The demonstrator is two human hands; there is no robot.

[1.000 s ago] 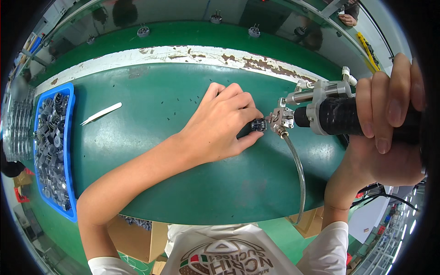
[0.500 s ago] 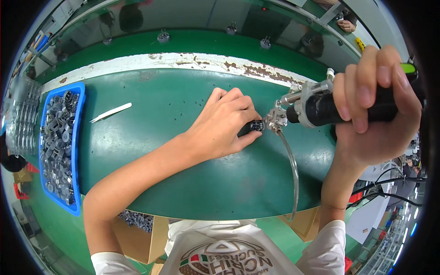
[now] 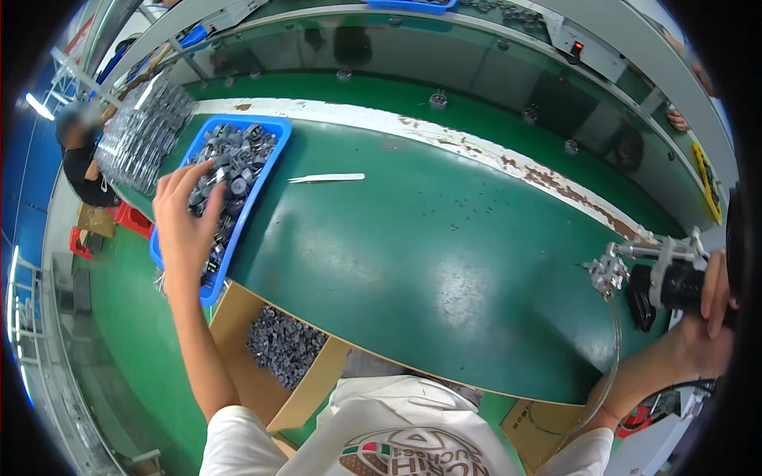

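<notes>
At the far left, a person in dark clothing (image 3: 83,174) is by red stools (image 3: 131,218) on a green floor. Clear stacked trays (image 3: 143,135) rise just beyond the desk's left end. The left hand (image 3: 181,230) reaches over the left rim of a blue tray (image 3: 268,176), its fingers curved and thumb spread wide; whether the fingertips touch any of the grey parts (image 3: 238,186) heaped inside, I cannot tell. The parts lie every which way; the tray's long axis slants away to the right along the desk's left edge. Below that corner, a cardboard box (image 3: 321,369) holds more grey pieces (image 3: 286,345). White tweezers (image 3: 337,178) lie just right of the tray, tips leftward. A broad green stretch of desk (image 3: 381,246) follows, dotted with black bits (image 3: 468,208), between a chipped white strip (image 3: 444,139) and the curved near edge. At the right end, the right hand (image 3: 702,341) has its fingers wrapped around a black tool (image 3: 683,287). The tool lies nearly sideways, its metal head (image 3: 609,274) pointing left, a clear tube (image 3: 617,341) hanging below.
</notes>
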